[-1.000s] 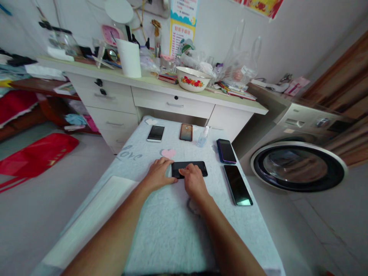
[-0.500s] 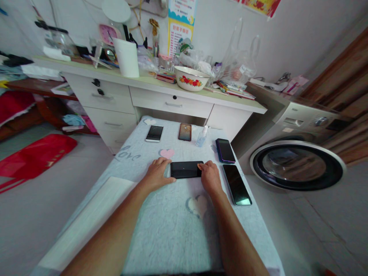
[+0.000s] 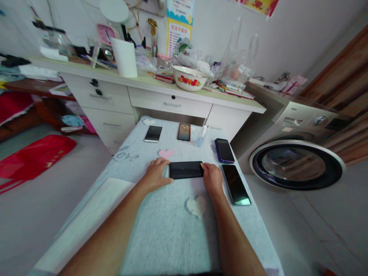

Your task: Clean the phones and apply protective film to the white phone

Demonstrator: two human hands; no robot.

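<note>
A black smartphone (image 3: 186, 170) lies flat on the cloth-covered table, screen up and lengthwise across in front of me. My left hand (image 3: 156, 175) grips its left end, thumb at the near corner and fingers at the far one. At the right end, my right hand (image 3: 213, 178) has its fingers curled in and its thumb against the phone's edge. Whatever those curled fingers hold is hidden. Just right of that hand lies another dark phone (image 3: 236, 184), with a purple-edged phone (image 3: 224, 150) beyond it.
Toward the back are a white-edged phone (image 3: 153, 133), a brown phone or case (image 3: 184, 132) and a clear spray bottle (image 3: 200, 136). A folded white sheet (image 3: 86, 222) runs along the left side. A cluttered desk (image 3: 155, 86) borders the far end; a washing machine (image 3: 299, 145) stands right.
My right hand has shifted slightly right, to the phone's end. A small orange patch at its fingertips no longer shows. My left hand keeps its hold.
</note>
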